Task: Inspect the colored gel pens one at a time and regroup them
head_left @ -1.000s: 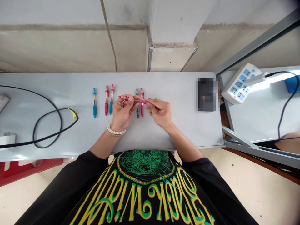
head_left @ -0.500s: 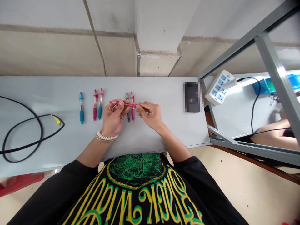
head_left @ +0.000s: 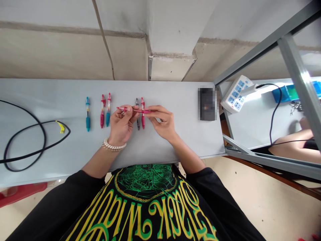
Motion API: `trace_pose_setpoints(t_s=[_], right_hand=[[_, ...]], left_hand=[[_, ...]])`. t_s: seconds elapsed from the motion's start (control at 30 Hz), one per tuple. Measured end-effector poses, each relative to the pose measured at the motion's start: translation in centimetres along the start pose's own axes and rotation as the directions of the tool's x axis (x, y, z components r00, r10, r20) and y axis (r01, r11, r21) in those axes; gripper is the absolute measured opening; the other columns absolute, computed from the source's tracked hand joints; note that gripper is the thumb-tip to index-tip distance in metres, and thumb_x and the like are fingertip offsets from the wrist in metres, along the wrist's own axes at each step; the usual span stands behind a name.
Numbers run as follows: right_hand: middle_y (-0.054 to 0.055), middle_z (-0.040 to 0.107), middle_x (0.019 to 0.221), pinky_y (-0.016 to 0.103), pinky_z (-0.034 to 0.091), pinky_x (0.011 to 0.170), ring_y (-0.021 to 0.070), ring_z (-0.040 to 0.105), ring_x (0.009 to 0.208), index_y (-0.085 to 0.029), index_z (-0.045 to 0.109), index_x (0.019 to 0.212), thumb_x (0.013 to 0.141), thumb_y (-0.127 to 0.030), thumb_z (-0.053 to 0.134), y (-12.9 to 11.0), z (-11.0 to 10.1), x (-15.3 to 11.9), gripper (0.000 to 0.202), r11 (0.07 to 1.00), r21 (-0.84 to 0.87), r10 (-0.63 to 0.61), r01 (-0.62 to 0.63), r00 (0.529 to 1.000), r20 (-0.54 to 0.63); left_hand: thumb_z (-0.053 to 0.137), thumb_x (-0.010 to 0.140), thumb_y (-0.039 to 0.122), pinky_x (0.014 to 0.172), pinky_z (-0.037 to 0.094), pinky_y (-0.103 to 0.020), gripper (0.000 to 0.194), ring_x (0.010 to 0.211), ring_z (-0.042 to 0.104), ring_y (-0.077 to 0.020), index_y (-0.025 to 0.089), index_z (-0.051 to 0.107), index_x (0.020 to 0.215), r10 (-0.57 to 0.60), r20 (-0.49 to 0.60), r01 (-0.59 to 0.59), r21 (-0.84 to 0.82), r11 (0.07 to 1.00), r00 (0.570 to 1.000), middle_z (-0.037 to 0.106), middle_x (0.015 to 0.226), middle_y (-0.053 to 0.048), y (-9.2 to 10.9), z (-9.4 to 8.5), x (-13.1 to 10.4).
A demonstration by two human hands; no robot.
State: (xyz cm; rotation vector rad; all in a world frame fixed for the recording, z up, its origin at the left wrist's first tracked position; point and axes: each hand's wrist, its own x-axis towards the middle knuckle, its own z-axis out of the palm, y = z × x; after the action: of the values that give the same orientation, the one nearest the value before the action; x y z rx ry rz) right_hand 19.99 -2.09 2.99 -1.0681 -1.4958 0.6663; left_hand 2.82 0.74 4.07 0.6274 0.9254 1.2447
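Observation:
A slim red pen [head_left: 139, 111] lies almost level across both my hands above the table. My left hand [head_left: 120, 126] is closed around its left part, with thumb and fingers pinching it. At the pen's right end, my right hand [head_left: 162, 122] grips it between the fingers and thumb. Just behind the hands lie a grey pen [head_left: 138, 124] and another red pen [head_left: 143, 122], both partly covered by the held pen and fingers. Left of my left hand are a blue pen [head_left: 88, 115], a red pen [head_left: 102, 113] and a pen with red top and blue grip [head_left: 107, 115].
A black cable [head_left: 45, 144] with a yellow tag loops over the table's left side. A blurred dark object [head_left: 207, 104] lies at right. Beyond it are a metal frame [head_left: 292, 63], a white power strip [head_left: 237, 94] and another person's arm [head_left: 293, 142].
My right fingers have shifted on the pen's right end and straightened somewhat. My left hand keeps its hold. The view has moved slightly.

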Motion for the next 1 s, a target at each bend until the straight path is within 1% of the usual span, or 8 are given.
trace_pose_setpoints(t_s=[0.07,0.17,0.3,0.43,0.57,0.67,0.83,1.0], right_hand=[[0.007,0.078,0.121,0.036,0.067,0.094,0.0178,0.075,0.11,-0.025,0.082,0.108,0.102,-0.036,0.072,0.0,-0.1,0.0,0.016,1.0,0.009,-0.013,0.013,1.0,-0.008],[0.005,0.077,0.106,0.031,0.067,0.081,0.0142,0.075,0.094,-0.024,0.08,0.114,0.104,-0.035,0.07,0.1,-0.1,-0.1,0.019,0.998,0.025,0.056,-0.056,0.998,0.006],[0.007,0.073,0.125,0.034,0.067,0.092,0.0163,0.074,0.108,-0.026,0.081,0.112,0.102,-0.038,0.071,0.0,-0.1,-0.2,0.018,0.998,-0.033,0.053,-0.052,0.998,0.03],[0.005,0.076,0.103,0.033,0.067,0.084,0.0151,0.074,0.093,-0.026,0.08,0.112,0.105,-0.035,0.066,-0.2,-0.3,-0.1,0.019,0.997,0.02,0.07,-0.071,0.997,0.044],[0.008,0.071,0.132,0.041,0.066,0.099,0.0216,0.072,0.118,-0.03,0.077,0.125,0.098,-0.037,0.077,-0.2,-0.3,0.0,0.028,0.999,-0.023,-0.029,0.03,0.999,0.027],[0.006,0.077,0.121,0.034,0.067,0.091,0.017,0.076,0.102,-0.029,0.068,0.141,0.101,-0.037,0.073,-0.1,0.0,-0.2,0.041,1.0,-0.009,-0.006,0.007,0.998,0.06],[0.003,0.079,0.099,0.027,0.062,0.075,0.0109,0.069,0.076,-0.024,0.077,0.123,0.11,-0.025,0.056,-0.4,-0.2,-0.3,0.025,0.982,-0.125,-0.127,0.139,0.987,0.094],[0.0,0.073,0.082,0.027,0.056,0.067,0.011,0.062,0.067,-0.024,0.081,0.111,0.107,-0.032,0.062,-1.4,-1.5,0.5,0.021,0.991,-0.122,-0.061,0.058,0.998,-0.022]], left_hand=[[0.095,0.082,0.034,0.083,0.066,-0.017,0.026,0.091,0.08,-0.0121,0.019,0.075,0.086,0.004,0.009,-0.004,-0.004,1.0,1.0,0.081,0.098,-0.003,0.0,-0.1,0.0],[0.096,0.081,0.035,0.082,0.066,-0.017,0.026,0.091,0.08,-0.0123,0.02,0.076,0.087,0.016,0.031,-0.015,-0.019,1.0,0.999,0.081,0.098,-0.002,-0.2,-0.2,0.0],[0.096,0.081,0.035,0.083,0.066,-0.019,0.026,0.092,0.08,-0.0128,0.019,0.076,0.088,0.019,0.044,-0.017,-0.03,0.999,0.999,0.081,0.099,-0.003,-0.3,-0.2,0.0],[0.092,0.086,0.035,0.083,0.066,-0.021,0.025,0.094,0.08,-0.0144,0.018,0.074,0.089,0.007,0.037,-0.007,0.003,1.0,0.999,0.081,0.099,-0.004,-0.1,-0.1,0.0],[0.089,0.089,0.033,0.081,0.065,-0.02,0.023,0.092,0.08,-0.0135,0.018,0.072,0.087,0.0,0.016,0.0,0.018,1.0,1.0,0.081,0.097,-0.003,0.3,0.0,0.1],[0.094,0.084,0.034,0.08,0.065,-0.018,0.027,0.088,0.08,-0.0122,0.018,0.072,0.086,-0.024,0.035,0.023,0.022,0.999,0.999,0.081,0.094,-0.002,0.3,0.1,0.0],[0.088,0.091,0.029,0.078,0.066,-0.016,0.018,0.083,0.08,-0.011,0.017,0.074,0.089,-0.05,-0.012,0.05,0.0,0.999,0.999,0.082,0.093,-0.002,0.4,0.2,0.1],[0.063,0.109,0.024,0.077,0.062,-0.008,0.022,0.102,0.08,-0.0101,0.018,0.073,0.09,-0.161,-0.182,0.137,-0.133,0.981,0.97,0.081,0.098,-0.003,1.5,-0.5,1.3]])
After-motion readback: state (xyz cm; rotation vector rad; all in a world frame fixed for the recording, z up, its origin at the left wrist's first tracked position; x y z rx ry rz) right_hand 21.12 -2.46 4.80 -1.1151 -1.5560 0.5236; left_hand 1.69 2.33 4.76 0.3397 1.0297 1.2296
